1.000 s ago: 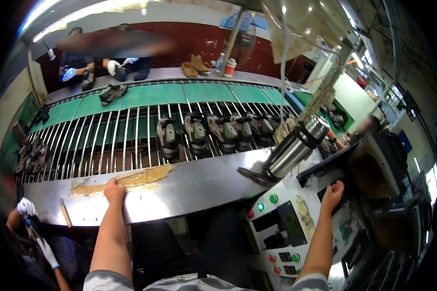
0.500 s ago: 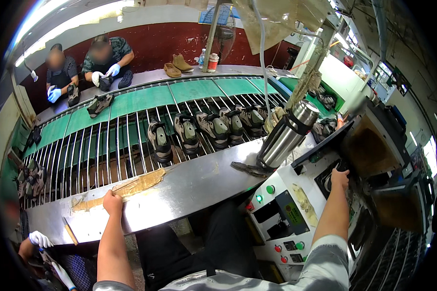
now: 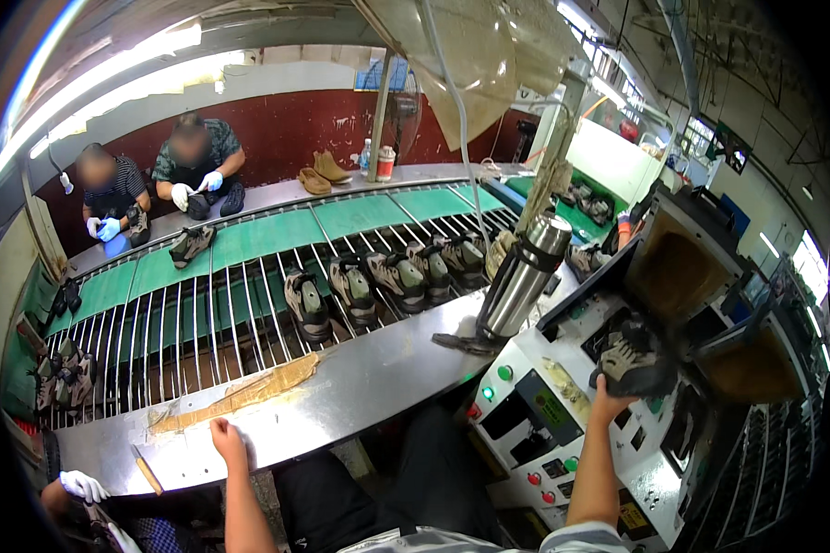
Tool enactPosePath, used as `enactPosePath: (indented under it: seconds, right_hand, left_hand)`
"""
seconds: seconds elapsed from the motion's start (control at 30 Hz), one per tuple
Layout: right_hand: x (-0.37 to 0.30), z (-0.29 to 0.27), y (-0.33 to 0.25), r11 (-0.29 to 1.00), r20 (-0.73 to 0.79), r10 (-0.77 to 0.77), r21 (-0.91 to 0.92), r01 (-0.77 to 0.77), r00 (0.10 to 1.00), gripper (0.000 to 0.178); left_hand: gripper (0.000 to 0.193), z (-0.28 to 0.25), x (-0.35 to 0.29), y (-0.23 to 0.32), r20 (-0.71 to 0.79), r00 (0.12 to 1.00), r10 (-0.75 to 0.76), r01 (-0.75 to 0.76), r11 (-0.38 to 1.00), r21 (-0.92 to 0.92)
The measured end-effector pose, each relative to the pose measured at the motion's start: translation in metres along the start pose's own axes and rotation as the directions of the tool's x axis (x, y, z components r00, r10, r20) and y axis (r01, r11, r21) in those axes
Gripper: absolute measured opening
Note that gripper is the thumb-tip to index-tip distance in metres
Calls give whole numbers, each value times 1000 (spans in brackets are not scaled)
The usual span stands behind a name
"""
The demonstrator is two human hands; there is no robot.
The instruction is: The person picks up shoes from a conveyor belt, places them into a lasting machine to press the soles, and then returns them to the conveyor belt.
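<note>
My right hand [image 3: 609, 402] grips a dark shoe with tan laces [image 3: 631, 361] from below, lifted over the white machine [image 3: 609, 465] at the right. Next to the shoe are two open hinged covers, the upper one [image 3: 681, 267] brown inside. My left hand [image 3: 230, 442] is curled closed at the near edge of the metal ledge [image 3: 378, 369], and I see nothing in it. Brown tape [image 3: 249, 396] is stuck to the ledge just beyond it. To its left lies a wooden-handled knife [image 3: 146, 470].
A steel thermos [image 3: 523, 286] with a dark strap stands by the machine. Several shoes [image 3: 350, 288] lean on the roller conveyor [image 3: 217, 332]. Two co-workers [image 3: 198, 166] in gloves handle shoes across it. Another person's gloved hand [image 3: 83, 487] is at lower left.
My right hand has raised the shoe from the machine and brought it left and nearer. My left hand has slid back toward the ledge's near edge. The view has shifted slightly.
</note>
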State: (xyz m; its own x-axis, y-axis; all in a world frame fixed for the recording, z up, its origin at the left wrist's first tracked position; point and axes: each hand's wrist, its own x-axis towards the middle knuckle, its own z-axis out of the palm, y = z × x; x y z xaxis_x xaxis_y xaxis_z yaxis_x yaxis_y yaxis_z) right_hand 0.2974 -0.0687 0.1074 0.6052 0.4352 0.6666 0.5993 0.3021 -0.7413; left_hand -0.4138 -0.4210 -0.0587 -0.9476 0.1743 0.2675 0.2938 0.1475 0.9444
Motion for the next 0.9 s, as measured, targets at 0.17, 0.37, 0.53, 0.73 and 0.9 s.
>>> enactPosePath:
  seconds: [0.17,0.37,0.53,0.73,0.9]
  right_hand:
    - [-36,-4,-71,722,350,208,575,-385,913,64]
    - [-119,43,-175,213,946,94,285,-935,310,47]
    - [-215,44,-334,608,878,-325,-91,-789,-352,64]
    - [-235,47,-331,784,472,-597,515,-347,-648,60]
    - [-177,64,-228,914,889,-143,-50,-403,-435,43]
  left_hand:
    - [26,-34,-109,70,486,873,39,-231,911,342]
    - [71,-11,-156,191,838,539,85,202,953,-227]
    - [84,22,-134,241,705,684,189,632,328,-702]
    - [72,-59,-46,209,549,829,108,495,316,-810]
    - [57,-120,-41,115,113,947,-300,320,883,-343]
